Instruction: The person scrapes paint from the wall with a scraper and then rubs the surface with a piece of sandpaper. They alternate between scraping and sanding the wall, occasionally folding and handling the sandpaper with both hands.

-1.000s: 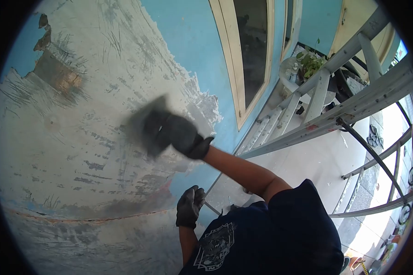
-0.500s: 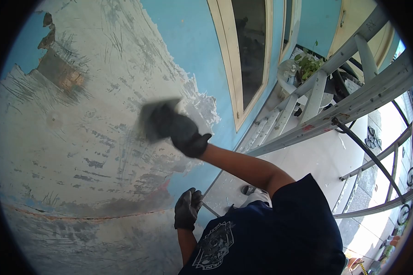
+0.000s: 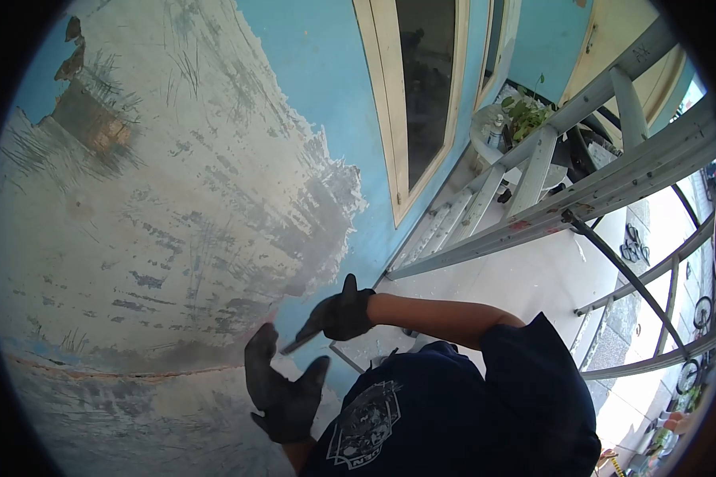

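I face a blue wall (image 3: 318, 71) with a large patch scraped down to grey-white plaster (image 3: 151, 199). My right hand (image 3: 344, 313), in a black glove, grips a flat scraper (image 3: 298, 343) whose blade points down-left at the lower edge of the scraped patch. Just below the blade is my left hand (image 3: 282, 393), also in a black glove. It is spread open against the wall with the thumb out. My bare right forearm and dark shirt fill the bottom of the view.
A metal ladder (image 3: 581, 199) slants across the right side, with me on it. A cream-framed window (image 3: 422, 95) is set in the wall beyond. Far below are a potted plant (image 3: 525, 115) and a pale floor (image 3: 533, 278) with paint flakes. Railings (image 3: 660, 318) run at right.
My right hand with the scraper swept from the middle of the scraped patch down to its lower edge. My left hand rose and spread open against the wall.
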The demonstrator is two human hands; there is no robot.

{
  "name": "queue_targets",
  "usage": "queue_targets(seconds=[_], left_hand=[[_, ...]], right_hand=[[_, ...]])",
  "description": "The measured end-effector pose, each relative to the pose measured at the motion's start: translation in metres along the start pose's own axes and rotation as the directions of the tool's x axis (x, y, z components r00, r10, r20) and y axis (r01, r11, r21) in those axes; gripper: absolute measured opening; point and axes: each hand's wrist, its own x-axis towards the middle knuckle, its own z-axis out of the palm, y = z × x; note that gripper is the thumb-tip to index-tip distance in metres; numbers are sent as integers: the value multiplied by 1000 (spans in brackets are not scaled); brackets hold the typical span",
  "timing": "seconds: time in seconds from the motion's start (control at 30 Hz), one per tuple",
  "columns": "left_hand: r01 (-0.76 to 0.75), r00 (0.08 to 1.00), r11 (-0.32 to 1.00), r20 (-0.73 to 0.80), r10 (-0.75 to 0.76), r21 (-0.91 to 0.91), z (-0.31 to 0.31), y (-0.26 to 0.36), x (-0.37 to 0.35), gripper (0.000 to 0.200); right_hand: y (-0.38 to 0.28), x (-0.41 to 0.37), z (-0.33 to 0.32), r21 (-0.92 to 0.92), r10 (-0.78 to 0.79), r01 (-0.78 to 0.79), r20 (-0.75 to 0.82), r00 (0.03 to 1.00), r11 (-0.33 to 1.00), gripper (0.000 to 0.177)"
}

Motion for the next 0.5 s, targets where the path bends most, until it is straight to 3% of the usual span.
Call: queue_targets(seconds=[0.03,0.07,0.1,0.13,0.2,0.3,0.33,0.4,0.43,0.5], left_hand=[[6,1000,1000,-2,-6,-1,-2,-6,7,61],[6,945,982,321,-68,191,-3,-14,12,66],[-56,786,930,590,-184,364,-1,-19,15,72],[-47,787,929,586,-192,368,3,-22,21,72],[196,280,936,897,-341,294,13,-27,32,75],[252,245,894,869,-430,371,32,-57,6,68],[274,234,877,857,-459,395,37,-65,-5,66],[271,418,926,834,-360,264,47,-67,-20,59],[406,332,880,857,-394,247,47,-42,-8,55],[472,356,861,853,-381,188,56,-57,-22,52]], right_hand=[[5,-2,21,172,-63,74,-70,996,982,51],[-7,-9,8,176,-65,76,-64,996,982,51],[-21,-17,-5,121,-22,9,104,994,993,50],[-36,-24,-25,52,30,-45,264,964,998,50],[-39,-30,-38,89,52,-88,342,938,992,44],[-8,-31,-10,217,-353,297,308,883,930,54],[-4,-37,-12,215,-363,307,312,878,927,54],[7,-53,-16,534,-332,86,385,861,841,60],[14,-59,-15,532,-342,92,393,854,842,60],[32,-67,-7,583,-294,61,314,903,810,58]])
